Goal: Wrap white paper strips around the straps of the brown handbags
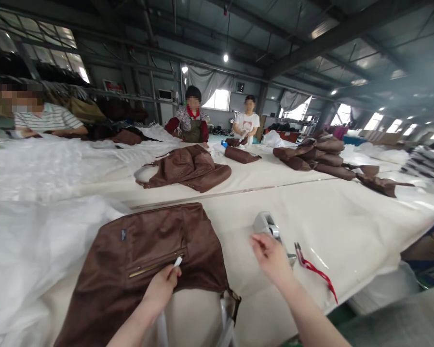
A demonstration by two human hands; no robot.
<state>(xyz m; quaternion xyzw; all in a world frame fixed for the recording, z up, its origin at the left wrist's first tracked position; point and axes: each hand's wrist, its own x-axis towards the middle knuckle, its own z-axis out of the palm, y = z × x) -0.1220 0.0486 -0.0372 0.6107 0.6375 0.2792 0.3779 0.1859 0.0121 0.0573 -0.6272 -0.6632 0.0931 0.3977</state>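
A dark brown bag (159, 231) with a small blue label and a zipped pocket (155, 266) lies flat on the table before me. My left hand (162, 284) is closed in a pinch on a small white strip (178, 261) at the right end of the zip; whether it wraps the zip pull I cannot tell. To the right of the bag, my right hand (269, 253) is raised beside a grey tape dispenser (263, 221), fingers curled together and slightly blurred. Anything between those fingers is too small to make out. Red-handled nippers (313, 267) rest right of that hand.
White plastic sheeting (32, 241) heaps along the left. Across the pale tabletop (332, 212) lie another brown bag (191, 168), a rolled brown bag (240, 154) and a pile of brown bags (318, 152). Several people (193, 115) are at the far side.
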